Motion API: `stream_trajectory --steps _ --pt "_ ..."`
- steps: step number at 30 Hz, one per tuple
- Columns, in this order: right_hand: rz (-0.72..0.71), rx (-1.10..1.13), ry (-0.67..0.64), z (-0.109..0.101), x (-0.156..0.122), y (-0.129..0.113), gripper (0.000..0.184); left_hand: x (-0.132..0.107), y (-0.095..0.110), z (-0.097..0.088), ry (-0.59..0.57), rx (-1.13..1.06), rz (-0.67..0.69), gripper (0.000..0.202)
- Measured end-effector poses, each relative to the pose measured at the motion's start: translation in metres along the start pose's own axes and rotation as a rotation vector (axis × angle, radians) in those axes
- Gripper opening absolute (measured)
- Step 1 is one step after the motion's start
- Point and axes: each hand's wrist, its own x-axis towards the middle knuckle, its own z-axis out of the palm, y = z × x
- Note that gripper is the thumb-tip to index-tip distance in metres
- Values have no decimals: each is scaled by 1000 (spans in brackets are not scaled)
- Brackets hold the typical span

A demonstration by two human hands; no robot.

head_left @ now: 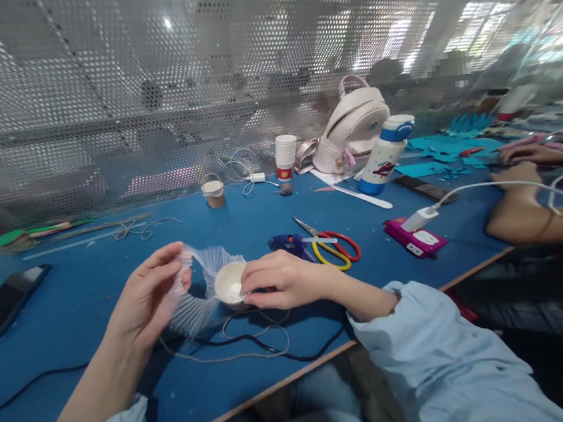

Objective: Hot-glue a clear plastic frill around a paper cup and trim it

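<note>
My left hand [152, 292] pinches the cut, fanned-out strips [202, 273] of a white paper cup above the blue table [93, 284]. My right hand [281, 280] grips the round cup base [229, 285] from the right, fingers closed on its rim. The strips arc between both hands. A thin grey string [236, 357] and a black cable [276, 354] lie on the table just under the hands.
Scissors with red and yellow handles [333, 249] and a blue glue gun [287, 242] lie right of my hands. A phone [4, 302] is at left. Stacked paper cups [286, 157], a pink backpack [353, 126] and a bottle [386, 153] stand behind. Another person's arms [528, 212] rest at right.
</note>
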Motion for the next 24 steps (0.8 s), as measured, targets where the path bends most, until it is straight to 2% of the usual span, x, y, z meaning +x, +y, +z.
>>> stream_trajectory --steps 3,6,10,12,15,19,21,24 --pt "-9 -76 37 2 -1 1 22 1 -1 -4 -37 0 -58 26" --pt "-41 -192 46 5 -1 0 24 0 -1 -7 -90 44 -43 7" --pt "-45 -302 -8 8 0 -5 29 -5 -4 -5 -115 146 -29 37" --pt "-36 -346 -31 9 1 -8 32 -9 -4 0 -91 200 -59 41" --pt "-32 -395 -34 11 1 -11 34 -15 -3 7 -82 306 -100 37" --pt "0 -429 28 16 1 -15 36 -23 -3 8 -56 506 -118 56" --pt "10 -443 84 20 0 -17 34 -25 -6 5 -3 583 -73 48" --pt "37 -442 158 25 1 -23 26 -29 -12 2 79 709 81 31"
